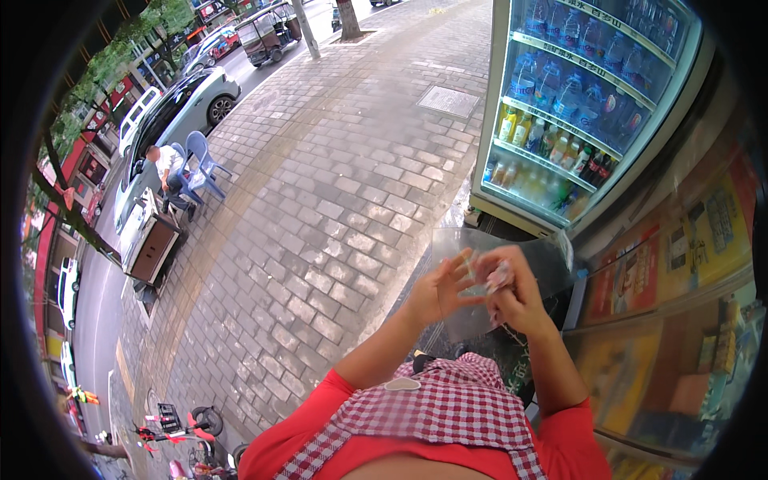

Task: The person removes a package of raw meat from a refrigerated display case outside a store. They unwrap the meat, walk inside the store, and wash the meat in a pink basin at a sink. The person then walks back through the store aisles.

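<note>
My right hand (pixel 521 300) is closed around a small crumpled pinkish-white wad (pixel 500 276), perhaps cloth or tissue. Just left of it, my left hand (pixel 444 293) has its fingers spread, with nothing clearly held in it. The fingertips of both hands come close together; whether they touch, I cannot tell. A clear plastic sheet (pixel 465 329) spreads around and beyond the hands, and the exact contact with it is unclear. Below the hands is a red-and-white checked apron (pixel 444 414) over a red shirt.
A glass-door drinks fridge (pixel 552 108) with bottles stands at the upper right. Poster-covered glass panels (pixel 666 258) run along the right. Brick paving (pixel 318 198) stretches left to a seated person (pixel 168 171), blue plastic chairs (pixel 204 159), a cabinet (pixel 153 249) and parked cars (pixel 174 114).
</note>
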